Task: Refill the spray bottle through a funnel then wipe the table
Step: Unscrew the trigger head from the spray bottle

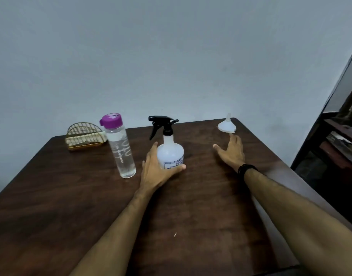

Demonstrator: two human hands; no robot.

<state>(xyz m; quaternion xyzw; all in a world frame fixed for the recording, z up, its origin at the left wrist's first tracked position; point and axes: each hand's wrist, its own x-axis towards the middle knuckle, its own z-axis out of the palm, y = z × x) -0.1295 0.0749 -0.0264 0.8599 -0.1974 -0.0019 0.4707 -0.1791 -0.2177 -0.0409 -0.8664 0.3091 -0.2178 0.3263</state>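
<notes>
Left hand (158, 170) cups the spray bottle (170, 154) — right hand (231, 151), fingers spread, nears the funnel (227, 126).

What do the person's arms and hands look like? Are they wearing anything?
Both arms are bare, with no sleeves showing. The left hand wears nothing: no gloves, and no rings that can be made out. Just behind the right hand, a black band, like a watch or fitness tracker, wraps around the wrist.

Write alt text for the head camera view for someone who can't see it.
A left hand cups a spray bottle on a dark wooden table, while the right hand reaches toward an upturned white funnel. A purple-capped water bottle stands left.
</notes>
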